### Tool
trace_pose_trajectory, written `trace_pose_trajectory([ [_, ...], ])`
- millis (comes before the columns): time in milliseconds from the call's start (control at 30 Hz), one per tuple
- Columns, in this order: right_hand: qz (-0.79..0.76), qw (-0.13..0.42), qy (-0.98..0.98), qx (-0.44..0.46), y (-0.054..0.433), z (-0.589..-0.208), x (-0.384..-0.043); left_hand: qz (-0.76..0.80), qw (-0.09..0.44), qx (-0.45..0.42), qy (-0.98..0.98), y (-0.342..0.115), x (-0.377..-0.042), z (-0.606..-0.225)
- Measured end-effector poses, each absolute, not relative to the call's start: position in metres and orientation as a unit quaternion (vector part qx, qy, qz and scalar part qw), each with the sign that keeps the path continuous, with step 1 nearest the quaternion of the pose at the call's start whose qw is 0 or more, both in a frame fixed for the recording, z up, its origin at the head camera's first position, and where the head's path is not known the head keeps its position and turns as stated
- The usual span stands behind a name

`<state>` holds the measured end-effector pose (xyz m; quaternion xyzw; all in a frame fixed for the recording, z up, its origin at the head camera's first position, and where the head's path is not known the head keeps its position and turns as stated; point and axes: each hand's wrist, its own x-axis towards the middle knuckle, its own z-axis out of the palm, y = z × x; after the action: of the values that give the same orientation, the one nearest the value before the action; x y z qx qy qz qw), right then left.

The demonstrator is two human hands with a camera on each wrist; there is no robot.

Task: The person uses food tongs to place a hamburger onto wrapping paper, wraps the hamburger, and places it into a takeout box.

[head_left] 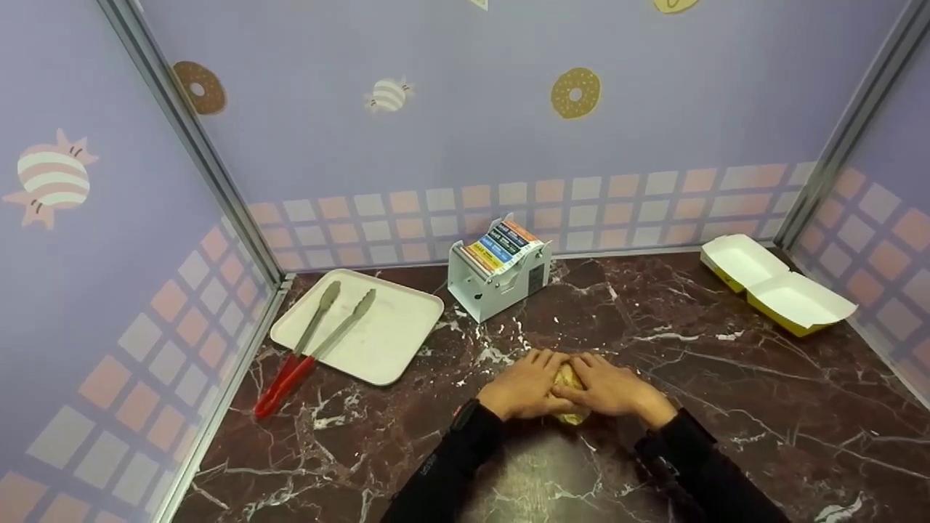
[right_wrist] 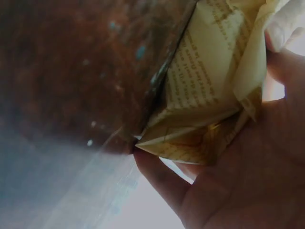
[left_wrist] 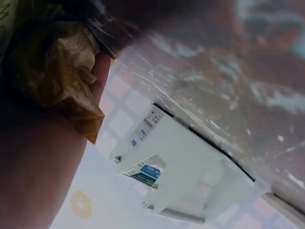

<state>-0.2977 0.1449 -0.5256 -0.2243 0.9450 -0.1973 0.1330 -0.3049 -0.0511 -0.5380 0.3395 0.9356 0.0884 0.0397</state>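
A paper-wrapped bundle (head_left: 568,377) lies on the dark marbled table, mostly hidden between the two hands. Its yellowish wrapping paper (right_wrist: 205,71) carries printed lines of text and folded, pointed corners in the right wrist view. From the left side, my left hand (head_left: 522,390) holds the bundle, its fingers reaching toward the far end. My right hand (head_left: 614,390) holds it from the right, thumb across the top. In the left wrist view the crumpled paper (left_wrist: 71,71) looks brown and shadowed against the hand. What the paper encloses cannot be seen.
Beyond the hands stands a white label dispenser (head_left: 501,269) with several coloured rolls. To the left, red-handled tongs (head_left: 312,345) lie across a cream tray (head_left: 407,319). An open yellow-and-white takeout box (head_left: 781,283) sits at the back right. Patterned walls enclose the table.
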Motion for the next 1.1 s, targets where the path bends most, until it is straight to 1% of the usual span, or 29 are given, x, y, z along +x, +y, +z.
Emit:
trace_pose_trajectory([
  [133,-0.191,0.143,0.947,-0.216,0.145,-0.527,-0.298,0.035,-0.001,0.346,0.938,-0.048,-0.304,-0.539],
  [233,-0.2,0.154,0.942,-0.22,0.148,-0.523,-0.299,0.02,-0.016,0.347,0.937,-0.046,-0.306,-0.539],
  [333,-0.222,0.171,0.932,-0.23,0.155,-0.516,-0.298,0.027,-0.01,0.343,0.939,-0.045,-0.307,-0.54],
  [400,-0.231,0.182,0.926,-0.235,0.158,-0.512,-0.296,0.042,0.004,0.336,0.941,-0.045,-0.307,-0.539],
  [500,-0.223,0.182,0.924,-0.25,0.159,-0.507,-0.29,0.062,0.03,0.324,0.944,-0.046,-0.308,-0.539],
  [600,-0.199,0.169,0.931,-0.255,0.155,-0.506,-0.284,0.069,0.042,0.315,0.946,-0.045,-0.309,-0.539],
  [733,-0.193,0.151,0.941,-0.233,0.144,-0.511,-0.281,0.057,0.034,0.314,0.947,-0.045,-0.309,-0.54],
  [967,-0.19,0.075,0.953,-0.223,0.129,-0.529,-0.281,0.029,0.032,0.323,0.945,-0.045,-0.308,-0.539],
  [1033,-0.185,0.057,0.954,-0.228,0.128,-0.533,-0.281,0.029,0.028,0.326,0.945,-0.045,-0.307,-0.538],
  [1100,-0.177,0.039,0.953,-0.24,0.128,-0.535,-0.282,0.025,0.008,0.333,0.942,-0.045,-0.306,-0.538],
])
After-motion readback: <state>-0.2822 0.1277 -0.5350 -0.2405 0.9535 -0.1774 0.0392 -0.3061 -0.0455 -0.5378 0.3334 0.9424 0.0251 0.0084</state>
